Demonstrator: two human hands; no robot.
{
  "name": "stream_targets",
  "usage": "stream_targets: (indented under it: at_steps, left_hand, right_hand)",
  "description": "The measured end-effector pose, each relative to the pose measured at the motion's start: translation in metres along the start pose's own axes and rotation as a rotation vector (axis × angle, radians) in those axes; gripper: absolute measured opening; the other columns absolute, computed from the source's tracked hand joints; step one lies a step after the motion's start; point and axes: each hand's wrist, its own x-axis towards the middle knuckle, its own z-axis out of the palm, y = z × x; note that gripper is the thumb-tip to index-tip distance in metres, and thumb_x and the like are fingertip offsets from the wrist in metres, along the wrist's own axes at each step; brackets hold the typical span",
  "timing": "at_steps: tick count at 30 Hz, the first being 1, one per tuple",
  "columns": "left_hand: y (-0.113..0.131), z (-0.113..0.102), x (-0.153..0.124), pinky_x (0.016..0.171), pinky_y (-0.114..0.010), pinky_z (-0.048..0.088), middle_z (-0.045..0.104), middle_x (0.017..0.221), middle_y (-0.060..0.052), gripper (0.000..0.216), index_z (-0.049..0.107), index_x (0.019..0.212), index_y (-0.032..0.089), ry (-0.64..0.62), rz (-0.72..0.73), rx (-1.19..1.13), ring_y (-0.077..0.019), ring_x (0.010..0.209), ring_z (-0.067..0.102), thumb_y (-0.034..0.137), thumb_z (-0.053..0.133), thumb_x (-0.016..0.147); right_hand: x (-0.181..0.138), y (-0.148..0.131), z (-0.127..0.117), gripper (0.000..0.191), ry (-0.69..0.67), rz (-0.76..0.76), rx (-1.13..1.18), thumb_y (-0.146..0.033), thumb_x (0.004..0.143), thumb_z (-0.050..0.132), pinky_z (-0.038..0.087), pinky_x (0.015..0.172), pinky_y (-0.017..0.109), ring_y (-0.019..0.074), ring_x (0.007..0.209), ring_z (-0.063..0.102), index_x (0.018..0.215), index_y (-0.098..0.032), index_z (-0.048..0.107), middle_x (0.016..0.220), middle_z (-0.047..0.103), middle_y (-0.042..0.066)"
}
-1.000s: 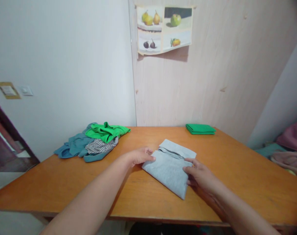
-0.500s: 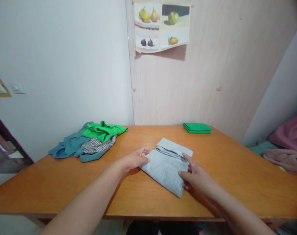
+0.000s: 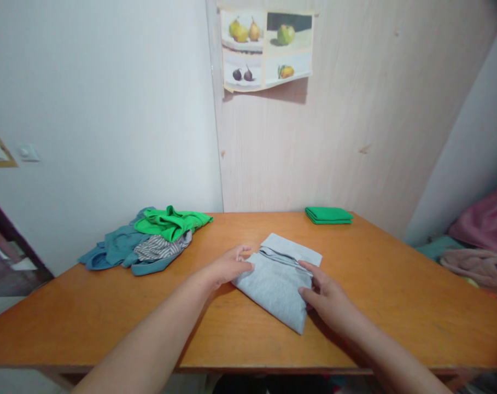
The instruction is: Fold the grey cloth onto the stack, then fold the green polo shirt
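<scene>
The folded garment [image 3: 278,278] lies on the table [image 3: 396,295], near the middle. The left hand [image 3: 227,266] touches its left edge, the right hand [image 3: 326,295] its right edge. A pile of clothes [image 3: 150,241] lies far left; a folded cloth [image 3: 328,215] lies behind, near the wall.

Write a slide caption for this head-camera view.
Two hands, left hand and right hand, press a folded grey garment on a wooden table.

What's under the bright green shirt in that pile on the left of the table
Under the bright green shirt lie a grey striped garment and teal-blue clothes, all on the wooden table. Anything deeper in the pile is covered.
</scene>
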Motion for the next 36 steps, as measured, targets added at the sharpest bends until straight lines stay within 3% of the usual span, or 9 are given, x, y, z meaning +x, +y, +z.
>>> stream_targets:
  at_steps: [3,7,15,22,26,29,33,36]
  left_hand:
    - [0.003,0.004,0.005,0.059,-0.021,0.037,0.061,0.078,0.003,0.07,0.044,0.138,0.017,0.063,0.015,0.0,-0.0116,0.065,0.056,0.02,0.07,0.073]
    - [0.0,0.009,0.01,0.052,-0.02,0.032,0.053,0.071,0.006,0.056,0.051,0.127,0.018,0.138,0.099,0.027,-0.0094,0.057,0.049,0.011,0.062,0.072]
    - [-0.008,0.014,0.008,0.056,-0.021,0.037,0.061,0.076,0.002,0.038,0.059,0.108,0.015,0.187,0.033,0.091,-0.0118,0.062,0.054,0.009,0.065,0.07]
    - [0.005,0.013,0.012,0.065,-0.023,0.045,0.069,0.093,-0.004,0.049,0.055,0.12,0.016,0.157,-0.055,-0.01,-0.0154,0.076,0.063,0.021,0.07,0.073]
    - [0.011,0.015,0.014,0.061,-0.024,0.045,0.071,0.088,-0.006,0.032,0.065,0.1,0.014,0.07,-0.069,0.0,-0.0179,0.073,0.064,0.024,0.069,0.07]
    - [0.011,0.017,0.014,0.057,-0.023,0.043,0.068,0.079,-0.001,0.023,0.065,0.092,0.017,0.049,-0.051,0.026,-0.0151,0.066,0.061,0.022,0.065,0.069]
    - [-0.001,0.018,0.023,0.052,-0.02,0.035,0.056,0.067,0.005,0.02,0.058,0.086,0.019,0.207,-0.044,0.142,-0.0119,0.057,0.052,0.015,0.061,0.067]
    - [-0.01,0.018,0.03,0.055,-0.022,0.037,0.055,0.07,0.004,0.026,0.055,0.092,0.02,0.342,-0.02,0.261,-0.0133,0.062,0.053,0.01,0.059,0.068]
  right_hand:
    - [0.003,0.003,0.0,0.062,0.021,-0.015,0.029,-0.03,0.078,0.064,0.044,0.064,0.028,0.0175,0.069,0.056,0.139,-0.023,0.051,0.078,0.06,-0.002]
    - [0.004,0.003,0.0,0.06,0.051,-0.062,-0.042,-0.032,0.081,0.06,0.042,0.067,0.029,0.0181,0.07,0.054,0.139,-0.024,0.051,0.077,0.059,-0.003]
    - [0.002,0.001,-0.004,0.059,0.069,-0.03,-0.293,-0.031,0.078,0.061,0.038,0.063,0.03,0.019,0.066,0.053,0.135,-0.018,0.055,0.07,0.056,-0.003]
    - [0.0,-0.006,-0.003,0.059,0.062,-0.088,-0.314,-0.029,0.081,0.057,0.038,0.063,0.03,0.0181,0.065,0.052,0.14,-0.025,0.051,0.069,0.053,-0.004]
    - [-0.001,-0.005,-0.003,0.059,0.061,-0.087,-0.329,-0.029,0.083,0.054,0.038,0.062,0.03,0.0181,0.065,0.051,0.141,-0.023,0.048,0.069,0.051,-0.004]
    - [-0.001,-0.004,-0.003,0.06,0.051,-0.1,-0.333,-0.029,0.084,0.051,0.041,0.066,0.03,0.0192,0.07,0.054,0.143,-0.022,0.045,0.075,0.055,-0.002]
    - [0.0,-0.004,-0.005,0.062,0.015,-0.091,-0.362,-0.03,0.083,0.052,0.045,0.08,0.034,0.0221,0.085,0.06,0.143,-0.018,0.044,0.096,0.064,0.004]
    - [0.001,-0.005,-0.005,0.062,0.014,-0.062,-0.431,-0.03,0.084,0.051,0.046,0.076,0.034,0.0225,0.082,0.06,0.144,-0.016,0.043,0.094,0.065,0.005]
